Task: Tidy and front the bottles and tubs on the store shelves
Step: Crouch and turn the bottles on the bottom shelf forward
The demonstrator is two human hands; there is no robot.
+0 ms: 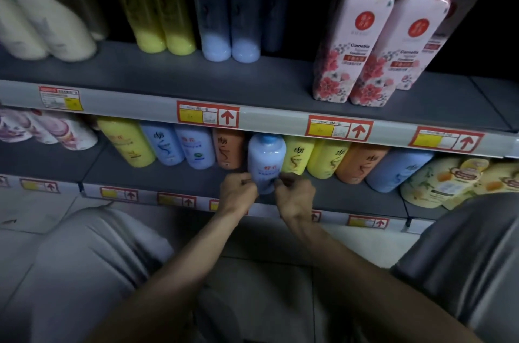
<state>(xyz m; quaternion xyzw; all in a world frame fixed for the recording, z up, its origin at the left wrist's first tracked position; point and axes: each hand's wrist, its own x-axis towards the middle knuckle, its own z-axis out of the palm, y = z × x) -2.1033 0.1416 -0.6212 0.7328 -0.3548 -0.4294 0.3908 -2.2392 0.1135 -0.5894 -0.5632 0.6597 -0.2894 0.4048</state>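
Note:
A pale blue bottle with a blue cap stands near the front of the lower shelf, ahead of the row behind it. My left hand grips its lower left side with curled fingers. My right hand grips its lower right side. Behind it runs a row of bottles: yellow, light blue, orange, yellow, orange and blue.
The upper shelf carries cream, yellow and blue bottles set back, and two pink floral Camellia bottles nearer the front. Floral bottles lie at lower left; yellow packs sit at lower right. My knees are below, over a tiled floor.

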